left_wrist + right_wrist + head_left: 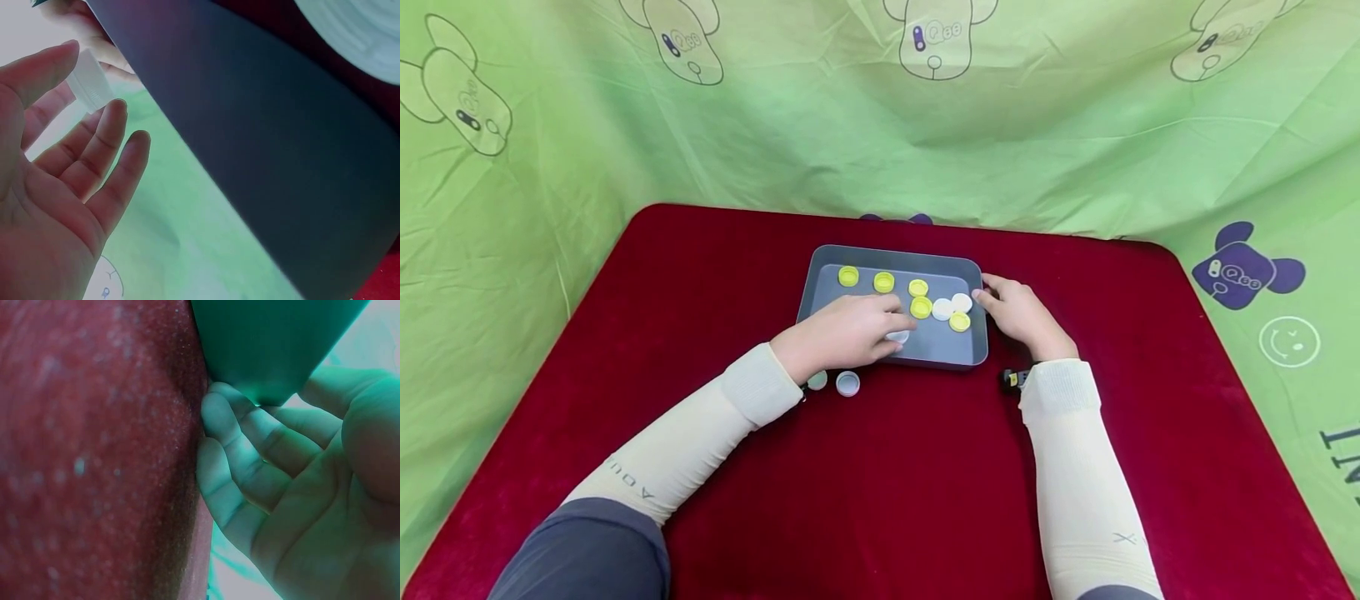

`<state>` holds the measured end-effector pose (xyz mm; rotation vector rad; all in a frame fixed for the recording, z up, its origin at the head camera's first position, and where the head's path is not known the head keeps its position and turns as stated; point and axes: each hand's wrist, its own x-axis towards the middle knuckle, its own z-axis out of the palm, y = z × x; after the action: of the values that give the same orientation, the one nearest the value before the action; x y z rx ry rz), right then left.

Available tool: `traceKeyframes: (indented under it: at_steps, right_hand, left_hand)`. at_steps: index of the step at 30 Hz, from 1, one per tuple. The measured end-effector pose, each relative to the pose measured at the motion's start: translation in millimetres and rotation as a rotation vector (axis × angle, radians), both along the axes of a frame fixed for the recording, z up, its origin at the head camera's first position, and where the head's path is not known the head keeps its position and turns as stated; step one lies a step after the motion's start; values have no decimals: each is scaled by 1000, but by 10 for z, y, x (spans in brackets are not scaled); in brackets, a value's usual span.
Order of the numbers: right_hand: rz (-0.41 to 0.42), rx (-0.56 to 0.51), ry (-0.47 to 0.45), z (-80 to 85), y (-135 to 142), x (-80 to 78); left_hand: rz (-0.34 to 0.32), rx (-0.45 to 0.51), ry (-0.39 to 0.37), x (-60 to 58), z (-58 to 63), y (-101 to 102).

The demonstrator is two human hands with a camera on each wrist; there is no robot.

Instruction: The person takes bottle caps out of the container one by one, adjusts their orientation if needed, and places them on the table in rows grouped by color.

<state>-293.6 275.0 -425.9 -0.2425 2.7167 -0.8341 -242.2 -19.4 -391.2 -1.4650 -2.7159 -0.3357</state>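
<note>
My left hand (853, 329) reaches over the near side of a grey tray (936, 343). Between its thumb and fingertips it pinches a white bottle cap (91, 82), seen edge-on in the left wrist view. At the tray's right end, my right hand (1018, 312) grips the wall, thumb at the rim and fingers along the outside close to the cloth. Several yellow caps (883, 282) lie in the tray, spread from its far left to its right side. Two white caps (942, 309) sit among the yellow ones at the right.
Two pale caps, one of them upturned (847, 383), lie on the red tablecloth (887, 483) just in front of the tray; my left wrist partly covers the other cap (817, 380). A green printed curtain (820, 125) hangs behind and beside the table.
</note>
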Motion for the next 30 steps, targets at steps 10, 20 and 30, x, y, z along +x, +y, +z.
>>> traceKeyframes:
  at_steps: [10,20,30]
  right_hand:
    - [6,-10,2,-24,5,-10]
    - [4,4,25,-8,-22,-7]
    - [9,4,17,-2,-15,-2]
  left_hand:
    - [0,19,19,47,6,-41]
    - [-6,40,38,93,12,-66]
    - [0,46,33,163,9,-87]
